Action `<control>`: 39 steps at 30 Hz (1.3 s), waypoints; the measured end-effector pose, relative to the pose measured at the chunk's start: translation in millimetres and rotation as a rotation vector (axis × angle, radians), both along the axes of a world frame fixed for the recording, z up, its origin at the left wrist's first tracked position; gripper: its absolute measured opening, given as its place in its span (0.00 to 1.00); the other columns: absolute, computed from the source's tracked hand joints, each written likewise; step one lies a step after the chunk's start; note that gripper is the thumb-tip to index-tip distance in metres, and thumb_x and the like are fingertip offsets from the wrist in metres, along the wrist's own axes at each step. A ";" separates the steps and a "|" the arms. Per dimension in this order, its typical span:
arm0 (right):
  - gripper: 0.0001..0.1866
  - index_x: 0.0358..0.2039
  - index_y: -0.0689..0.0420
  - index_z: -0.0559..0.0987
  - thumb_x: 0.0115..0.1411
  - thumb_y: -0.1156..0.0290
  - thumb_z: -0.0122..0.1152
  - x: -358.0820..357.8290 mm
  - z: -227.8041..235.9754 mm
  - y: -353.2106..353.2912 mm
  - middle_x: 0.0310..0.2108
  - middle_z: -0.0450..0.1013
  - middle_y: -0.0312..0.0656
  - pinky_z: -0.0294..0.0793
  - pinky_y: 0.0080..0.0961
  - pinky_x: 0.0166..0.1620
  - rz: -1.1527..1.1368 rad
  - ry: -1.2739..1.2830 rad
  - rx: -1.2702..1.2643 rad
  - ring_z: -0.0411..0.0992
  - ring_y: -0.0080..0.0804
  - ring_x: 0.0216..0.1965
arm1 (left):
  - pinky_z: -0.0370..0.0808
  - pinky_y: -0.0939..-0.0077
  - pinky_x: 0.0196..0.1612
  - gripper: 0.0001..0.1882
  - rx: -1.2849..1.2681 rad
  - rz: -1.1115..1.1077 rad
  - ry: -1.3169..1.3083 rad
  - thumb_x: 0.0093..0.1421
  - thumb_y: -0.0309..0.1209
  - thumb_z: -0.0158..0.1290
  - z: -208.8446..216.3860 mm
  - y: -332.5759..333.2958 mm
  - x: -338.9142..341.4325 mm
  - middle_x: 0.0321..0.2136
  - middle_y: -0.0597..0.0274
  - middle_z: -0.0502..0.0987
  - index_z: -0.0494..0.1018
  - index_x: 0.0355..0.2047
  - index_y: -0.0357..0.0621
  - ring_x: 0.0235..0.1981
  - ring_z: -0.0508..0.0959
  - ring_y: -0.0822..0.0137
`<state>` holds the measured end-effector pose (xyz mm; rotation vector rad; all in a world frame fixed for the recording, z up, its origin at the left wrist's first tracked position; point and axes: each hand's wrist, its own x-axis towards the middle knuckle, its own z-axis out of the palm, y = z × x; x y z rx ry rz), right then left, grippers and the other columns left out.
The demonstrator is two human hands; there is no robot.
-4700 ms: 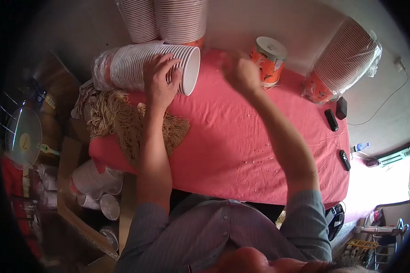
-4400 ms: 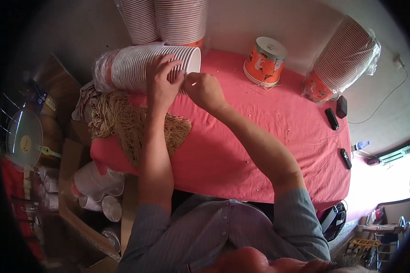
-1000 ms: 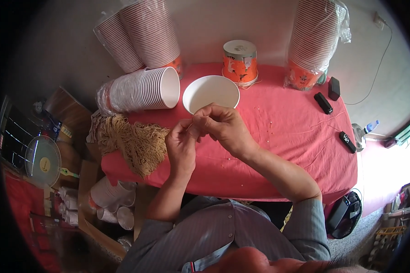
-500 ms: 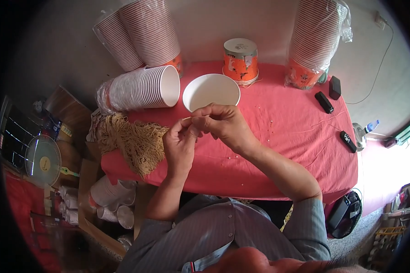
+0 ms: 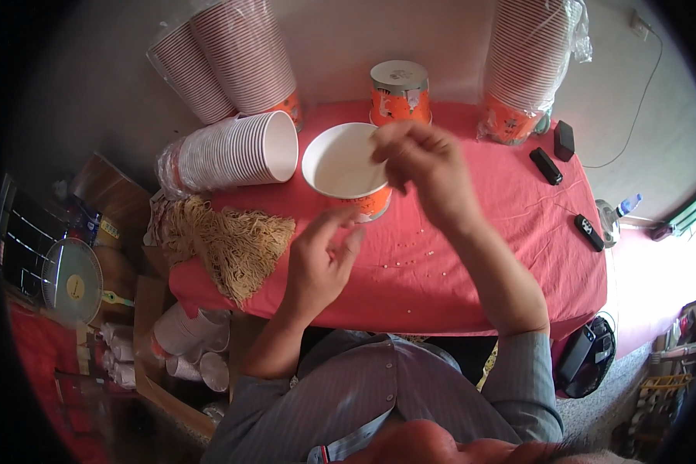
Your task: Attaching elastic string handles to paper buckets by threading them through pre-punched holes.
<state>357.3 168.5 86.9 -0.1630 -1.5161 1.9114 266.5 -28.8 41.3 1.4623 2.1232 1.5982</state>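
A white-lined paper bucket [image 5: 373, 204] with a printed orange outside stands upright in the middle of the table. My right hand [image 5: 431, 168] is raised over its right rim, thumb and fingers pinched together and smeared by motion; what they hold, if anything, cannot be made out. Just in front of the bucket is my left hand [image 5: 319, 261], thumb and fingers apart with nothing between them. A tan hank of thin cords [image 5: 236, 243] lies to the left of that hand. Behind the upright bucket, another orange bucket [image 5: 398, 102] rests upside down.
A nested stack of white tubs [image 5: 232, 152] lies on the left; tall wrapped stacks [image 5: 249, 58] rise behind it, and another wrapped stack [image 5: 524, 62] at back right. Small black devices [image 5: 547, 166] sit on the right of the red tablecloth [image 5: 503, 255]. Several pale bits dot the cloth.
My hands have come apart from their pinch together. The right one moved up and right, over the bucket's rim; the left one dropped a little, and its fingers spread.
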 end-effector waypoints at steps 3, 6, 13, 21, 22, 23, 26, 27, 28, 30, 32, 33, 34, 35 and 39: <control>0.09 0.41 0.60 0.84 0.74 0.67 0.64 23.5 27.1 33.5 0.27 0.77 0.33 0.66 0.17 0.25 -0.213 0.158 0.004 0.71 0.18 0.23 | 0.84 0.65 0.43 0.13 -0.130 -0.141 0.205 0.68 0.28 0.64 -8.2 -11.9 1.6 0.44 0.49 0.86 0.81 0.51 0.37 0.44 0.89 0.54; 0.08 0.41 0.60 0.85 0.71 0.68 0.67 41.3 35.0 56.3 0.30 0.81 0.34 0.70 0.18 0.29 -0.195 0.162 0.075 0.74 0.17 0.27 | 0.84 0.60 0.46 0.12 -0.170 -0.169 0.340 0.65 0.27 0.65 -8.4 -11.3 3.1 0.44 0.47 0.86 0.83 0.47 0.36 0.43 0.88 0.49; 0.10 0.44 0.66 0.86 0.70 0.71 0.68 28.4 21.4 56.5 0.36 0.84 0.35 0.79 0.22 0.46 -0.330 -0.071 0.395 0.79 0.19 0.39 | 0.75 0.53 0.58 0.16 -0.011 0.025 0.691 0.61 0.31 0.69 13.1 34.8 -24.6 0.43 0.52 0.84 0.81 0.47 0.39 0.49 0.83 0.51; 0.14 0.40 0.63 0.88 0.63 0.64 0.67 18.4 9.8 71.4 0.30 0.84 0.45 0.81 0.31 0.41 -0.465 -0.171 0.497 0.82 0.28 0.32 | 0.63 0.37 0.73 0.19 -0.334 0.032 0.816 0.62 0.27 0.64 18.2 25.1 -55.3 0.53 0.52 0.83 0.78 0.54 0.41 0.59 0.80 0.52; 0.14 0.40 0.63 0.88 0.63 0.64 0.67 15.6 6.8 73.4 0.30 0.84 0.45 0.81 0.31 0.41 -0.473 -0.174 0.492 0.82 0.28 0.32 | 0.63 0.38 0.73 0.19 -0.294 0.040 0.810 0.63 0.30 0.64 17.2 26.0 -55.5 0.54 0.51 0.82 0.79 0.55 0.43 0.58 0.80 0.47; 0.14 0.40 0.63 0.88 0.63 0.64 0.67 13.5 3.8 75.4 0.30 0.84 0.46 0.81 0.32 0.41 -0.454 -0.174 0.487 0.82 0.31 0.32 | 0.63 0.38 0.73 0.19 -0.294 0.029 0.811 0.63 0.30 0.64 17.9 31.3 -51.8 0.54 0.51 0.82 0.79 0.55 0.43 0.58 0.80 0.47; 0.13 0.40 0.63 0.87 0.65 0.66 0.67 6.2 0.2 69.3 0.31 0.83 0.42 0.80 0.29 0.43 -0.409 -0.231 0.517 0.80 0.26 0.34 | 0.72 0.44 0.65 0.19 -0.197 -0.052 0.794 0.62 0.32 0.66 23.1 53.1 -32.6 0.47 0.47 0.84 0.80 0.52 0.41 0.53 0.83 0.48; 0.11 0.41 0.64 0.87 0.67 0.68 0.67 5.6 -0.7 68.4 0.32 0.83 0.38 0.78 0.26 0.45 -0.406 -0.298 0.549 0.77 0.19 0.37 | 0.72 0.44 0.65 0.19 -0.194 -0.049 0.795 0.62 0.32 0.66 18.8 61.9 -37.9 0.47 0.47 0.84 0.80 0.52 0.41 0.53 0.83 0.48; 0.11 0.41 0.64 0.87 0.67 0.68 0.67 2.1 -3.2 66.1 0.32 0.83 0.38 0.78 0.26 0.45 -0.400 -0.289 0.555 0.77 0.19 0.37 | 0.76 0.46 0.57 0.15 -0.273 -0.041 0.652 0.64 0.32 0.65 12.0 68.1 -45.2 0.42 0.45 0.85 0.81 0.49 0.40 0.48 0.85 0.46; 0.11 0.40 0.63 0.87 0.66 0.68 0.68 -3.2 -6.8 62.8 0.31 0.83 0.39 0.79 0.27 0.44 -0.383 -0.270 0.541 0.78 0.21 0.36 | 0.81 0.53 0.41 0.09 -0.199 -0.028 0.414 0.69 0.32 0.62 4.4 76.3 -56.3 0.34 0.39 0.84 0.82 0.41 0.36 0.37 0.86 0.42; 0.11 0.40 0.61 0.87 0.65 0.66 0.69 -2.5 -7.7 57.2 0.30 0.83 0.42 0.79 0.30 0.43 -0.386 -0.293 0.585 0.80 0.23 0.35 | 0.81 0.58 0.42 0.10 -0.036 0.029 0.335 0.71 0.31 0.60 3.6 74.5 -66.2 0.36 0.40 0.85 0.82 0.43 0.35 0.39 0.87 0.44; 0.12 0.40 0.60 0.87 0.64 0.65 0.69 -3.2 -9.9 52.8 0.30 0.83 0.43 0.80 0.31 0.43 -0.384 -0.294 0.580 0.80 0.24 0.35 | 0.81 0.62 0.42 0.10 0.073 -0.002 0.271 0.71 0.29 0.60 1.2 73.9 -70.3 0.36 0.43 0.86 0.81 0.45 0.34 0.38 0.88 0.49; 0.12 0.41 0.59 0.87 0.64 0.64 0.70 -3.4 -10.4 49.7 0.31 0.83 0.45 0.80 0.32 0.43 -0.374 -0.306 0.572 0.81 0.27 0.34 | 0.81 0.62 0.42 0.10 0.081 -0.002 0.274 0.71 0.29 0.60 -1.0 73.2 -73.7 0.36 0.43 0.86 0.81 0.45 0.34 0.38 0.88 0.49; 0.12 0.41 0.59 0.87 0.64 0.64 0.70 -9.4 -18.8 50.5 0.31 0.84 0.45 0.81 0.33 0.43 -0.372 -0.273 0.586 0.82 0.28 0.34 | 0.81 0.63 0.43 0.09 0.078 0.006 0.205 0.71 0.28 0.60 -3.0 72.6 -76.6 0.36 0.45 0.86 0.81 0.46 0.33 0.38 0.88 0.51; 0.12 0.42 0.60 0.87 0.65 0.65 0.69 -21.9 -33.1 45.0 0.35 0.86 0.46 0.83 0.34 0.45 -0.347 -0.284 0.641 0.86 0.34 0.38 | 0.81 0.65 0.44 0.09 0.117 0.068 0.218 0.71 0.25 0.59 -22.9 72.0 -83.2 0.36 0.47 0.87 0.80 0.48 0.33 0.39 0.88 0.53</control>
